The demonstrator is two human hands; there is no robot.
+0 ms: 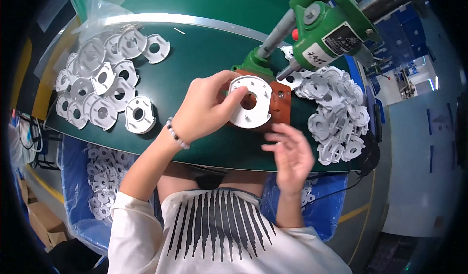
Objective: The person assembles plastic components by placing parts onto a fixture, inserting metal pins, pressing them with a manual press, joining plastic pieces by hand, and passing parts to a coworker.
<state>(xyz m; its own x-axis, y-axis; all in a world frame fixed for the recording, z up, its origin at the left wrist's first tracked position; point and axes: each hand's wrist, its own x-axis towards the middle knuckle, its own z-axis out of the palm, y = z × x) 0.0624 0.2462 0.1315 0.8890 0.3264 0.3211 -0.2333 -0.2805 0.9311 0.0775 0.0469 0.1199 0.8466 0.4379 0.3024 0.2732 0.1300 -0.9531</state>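
A white plastic ring-shaped part (259,109), with a round central hole and small posts, is gripped between the thumb and fingers of my left hand (207,106). It is held above the orange-brown base (281,109) of a green hand press (331,35). My right hand (292,154) is off the part, just to its lower right, with fingers apart and slightly blurred. Nothing shows in it. The press's metal ram (288,71) points down at the right of the held part. A similar white part (140,114) rests on the table left of my left forearm.
Several white parts (103,112) lie spread on the green table (180,55) at left, beside a clear plastic bag (100,16). A heap of white parts (336,108) sits at right. Blue-lined bins (75,196) with more parts stand below the table edge.
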